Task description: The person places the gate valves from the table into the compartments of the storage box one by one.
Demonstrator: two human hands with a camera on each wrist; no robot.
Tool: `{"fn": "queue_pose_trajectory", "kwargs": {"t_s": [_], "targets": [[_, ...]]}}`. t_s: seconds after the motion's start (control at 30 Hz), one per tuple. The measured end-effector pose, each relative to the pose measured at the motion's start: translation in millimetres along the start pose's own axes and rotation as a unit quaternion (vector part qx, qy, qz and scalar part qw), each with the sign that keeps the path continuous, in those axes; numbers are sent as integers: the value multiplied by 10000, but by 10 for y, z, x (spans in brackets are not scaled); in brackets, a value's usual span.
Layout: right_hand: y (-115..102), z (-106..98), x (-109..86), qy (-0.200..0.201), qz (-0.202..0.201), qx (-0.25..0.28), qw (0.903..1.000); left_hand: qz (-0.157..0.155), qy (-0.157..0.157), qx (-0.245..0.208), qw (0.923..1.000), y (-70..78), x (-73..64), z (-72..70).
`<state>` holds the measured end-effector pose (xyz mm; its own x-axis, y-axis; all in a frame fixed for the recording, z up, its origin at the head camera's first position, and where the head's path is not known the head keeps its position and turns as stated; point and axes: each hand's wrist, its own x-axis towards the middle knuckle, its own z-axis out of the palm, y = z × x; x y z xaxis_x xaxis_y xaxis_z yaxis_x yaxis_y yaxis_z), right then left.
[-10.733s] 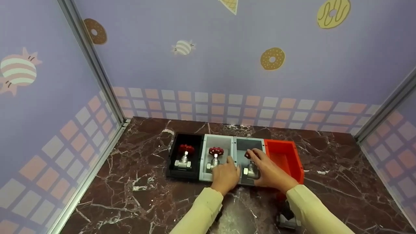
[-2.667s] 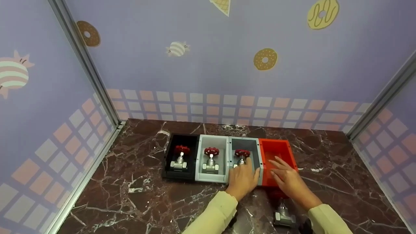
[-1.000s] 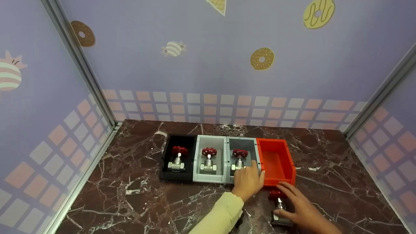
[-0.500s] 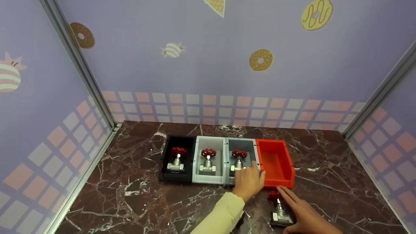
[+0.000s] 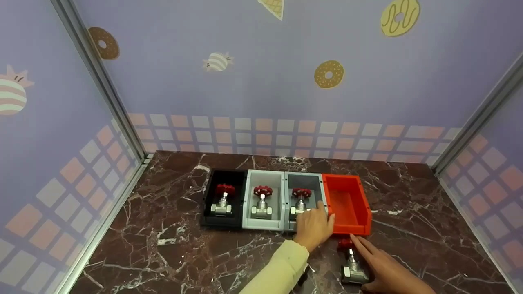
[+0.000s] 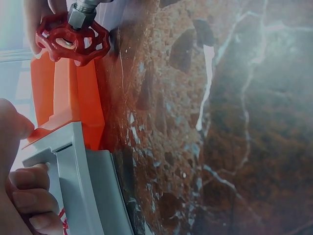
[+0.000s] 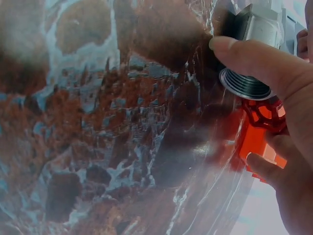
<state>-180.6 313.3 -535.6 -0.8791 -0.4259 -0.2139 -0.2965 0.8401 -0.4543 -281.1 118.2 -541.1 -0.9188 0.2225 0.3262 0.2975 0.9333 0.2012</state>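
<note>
My left hand (image 5: 314,228) lies over the front of the grey bin (image 5: 314,178), its curled fingers (image 6: 33,198) gripping the bin's wall in the left wrist view. In that bin stands a valve with a red handwheel (image 5: 301,193), its lower part partly behind the hand. My right hand (image 5: 386,265) is beside another valve (image 5: 352,265) on the tabletop, in front of the orange bin (image 5: 345,206). Its fingers reach along the red handwheel (image 6: 73,39), fairly straight. In the right wrist view the thumb (image 7: 249,54) crosses in front of the metal body; firm contact cannot be made out.
A black bin (image 5: 206,206) and a white bin (image 5: 263,226) continue the row to the left, each with a red-wheeled valve inside. The row stands on a dark red marbled tabletop (image 5: 163,253). Patterned walls (image 5: 261,81) enclose the back and sides.
My left hand has moved from the white bin to the grey one. My right hand left the valve in the grey bin and came back to the valve on the table. Its thumb has since drawn nearer me.
</note>
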Motion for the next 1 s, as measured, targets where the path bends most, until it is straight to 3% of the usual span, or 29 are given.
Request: {"fn": "queue_pose_trajectory", "kwargs": {"t_s": [0.43,1.0], "targets": [[3,55,-41,777,-524,-612,9937,-73,-153,-30,9999,11,17,3],[-26,33,-73,1142,-799,-684,9879,-44,-91,286,9995,56,18,34]]}}
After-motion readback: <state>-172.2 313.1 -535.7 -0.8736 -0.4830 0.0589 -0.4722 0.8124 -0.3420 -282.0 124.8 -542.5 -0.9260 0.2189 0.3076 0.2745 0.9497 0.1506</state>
